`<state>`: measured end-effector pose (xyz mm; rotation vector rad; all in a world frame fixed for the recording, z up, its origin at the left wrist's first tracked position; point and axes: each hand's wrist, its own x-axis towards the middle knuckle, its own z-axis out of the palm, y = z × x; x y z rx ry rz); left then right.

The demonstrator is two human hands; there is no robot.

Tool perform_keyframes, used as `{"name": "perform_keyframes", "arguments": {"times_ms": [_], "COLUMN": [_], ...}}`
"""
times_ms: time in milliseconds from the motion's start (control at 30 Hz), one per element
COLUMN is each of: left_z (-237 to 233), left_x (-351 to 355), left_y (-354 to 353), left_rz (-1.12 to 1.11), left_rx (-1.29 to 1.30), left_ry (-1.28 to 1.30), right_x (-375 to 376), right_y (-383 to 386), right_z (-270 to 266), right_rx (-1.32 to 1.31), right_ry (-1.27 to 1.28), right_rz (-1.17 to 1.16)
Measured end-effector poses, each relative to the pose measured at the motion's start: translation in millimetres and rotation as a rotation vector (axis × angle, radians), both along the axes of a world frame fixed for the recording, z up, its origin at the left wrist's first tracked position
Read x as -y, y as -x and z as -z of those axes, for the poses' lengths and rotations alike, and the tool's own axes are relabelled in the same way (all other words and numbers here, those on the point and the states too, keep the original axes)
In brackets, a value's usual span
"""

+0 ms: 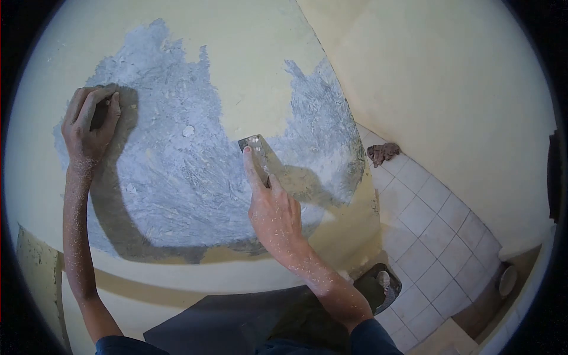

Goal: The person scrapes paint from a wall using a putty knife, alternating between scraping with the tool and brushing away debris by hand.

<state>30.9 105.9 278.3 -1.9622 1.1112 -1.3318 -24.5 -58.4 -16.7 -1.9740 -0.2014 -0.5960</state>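
My right hand grips a putty knife, index finger stretched along its blade. The blade's front edge meets the cream paint at the border of a scraped patch, where a rough grey-white surface shows. My left hand is at the patch's left side, fingers bent and fingertips against the wall. A gap shows between its thumb and fingers, and I see nothing held there. Pale flakes are stuck to both forearms. A tongue of cream paint runs down between the two bare areas above the blade.
The wall's corner edge lies right of the patch, with another cream wall beyond. A brown crumpled rag lies on the tiled floor. A foot in a shoe shows below. A round pale object is at the lower right.
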Motion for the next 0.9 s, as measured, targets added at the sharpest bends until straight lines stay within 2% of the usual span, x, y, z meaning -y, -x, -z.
{"name": "perform_keyframes", "arguments": {"times_ms": [167, 467, 600, 900], "left_z": [3, 8, 10, 7], "left_x": [2, 6, 4, 11], "left_y": [-5, -15, -15, -1], "left_rz": [0.064, -0.002, -0.067, -0.096], "left_rx": [0.021, 0.133, 0.013, -0.103], "left_ry": [-0.023, -0.005, 0.075, 0.130], "right_x": [-12, -12, -13, -16], "right_y": [4, 6, 1, -2], "right_z": [4, -1, -16, -24], "right_rx": [-0.039, -0.070, -0.060, -0.061], "right_ry": [-0.007, -0.005, -0.054, 0.052], "right_rz": [-0.006, 0.013, 0.059, 0.197]}}
